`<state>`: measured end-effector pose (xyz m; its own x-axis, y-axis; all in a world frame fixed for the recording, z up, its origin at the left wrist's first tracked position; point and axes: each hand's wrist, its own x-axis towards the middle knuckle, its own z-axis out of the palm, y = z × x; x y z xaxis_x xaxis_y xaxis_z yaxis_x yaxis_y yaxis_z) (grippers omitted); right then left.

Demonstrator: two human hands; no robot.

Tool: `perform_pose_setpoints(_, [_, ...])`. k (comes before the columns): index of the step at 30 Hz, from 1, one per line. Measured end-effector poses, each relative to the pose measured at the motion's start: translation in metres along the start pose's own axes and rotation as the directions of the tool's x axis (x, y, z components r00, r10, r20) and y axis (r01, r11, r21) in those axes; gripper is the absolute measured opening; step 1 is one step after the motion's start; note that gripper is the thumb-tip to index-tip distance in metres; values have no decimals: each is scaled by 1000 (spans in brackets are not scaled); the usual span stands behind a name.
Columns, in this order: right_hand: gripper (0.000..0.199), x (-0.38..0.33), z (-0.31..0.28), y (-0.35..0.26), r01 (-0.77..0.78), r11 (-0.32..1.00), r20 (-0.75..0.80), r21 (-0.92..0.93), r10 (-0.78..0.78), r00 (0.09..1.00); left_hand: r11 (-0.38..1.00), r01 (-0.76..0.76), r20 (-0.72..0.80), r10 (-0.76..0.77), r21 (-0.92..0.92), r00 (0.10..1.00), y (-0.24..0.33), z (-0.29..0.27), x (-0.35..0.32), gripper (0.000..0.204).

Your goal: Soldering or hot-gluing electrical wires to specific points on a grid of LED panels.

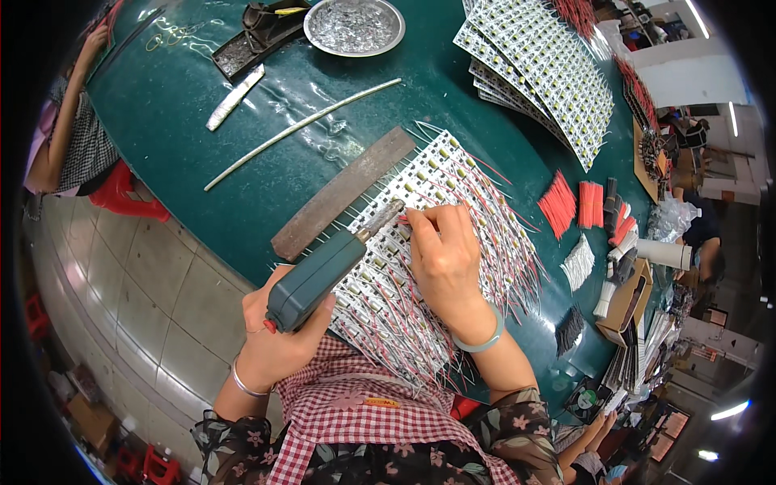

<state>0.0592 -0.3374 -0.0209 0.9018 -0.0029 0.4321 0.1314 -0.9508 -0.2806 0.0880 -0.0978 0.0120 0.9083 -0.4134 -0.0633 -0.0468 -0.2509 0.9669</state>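
Observation:
My left hand [284, 337] is closed round a dark green soldering gun [315, 280]. Its metal tip reaches up and right to a white panel of small circuit boards [436, 153] at the table's near edge. Beside that tip, my right hand [444, 257] pinches a thin red wire [404, 218] against the panel; its fingertips partly hide the wire's end. Many thin red and white wires [517, 267] fan out from the boards toward the right and toward me. Along the panel's upper left edge lies a flat brown bar [343, 192].
Stacked board panels [541, 69] stand at the far right. Red wire bundles [558, 204], white wires [577, 263] and black wires [570, 330] lie to the right. Farther back are a metal bowl [354, 28], a black tray [246, 52] and a long pale rod [303, 125]. Another person's arm [61, 145] shows at left.

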Motion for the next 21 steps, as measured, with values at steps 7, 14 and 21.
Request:
perform_pose_setpoints(7, [28,-1,3,-5,-26,999,-17,-22,25,1000,1000,17,0,-17,-5,1000,-3,0,0,19])
perform_pose_setpoints(14, [26,0,5,-8,-31,999,-50,-31,30,998,1000,20,-1,-20,-1,1000,-1,0,4,18])
perform_pose_setpoints(21, [32,-3,4,-10,-101,995,-18,14,102,995,1000,2,-12,-2,-8,1000,-2,-1,3,20])
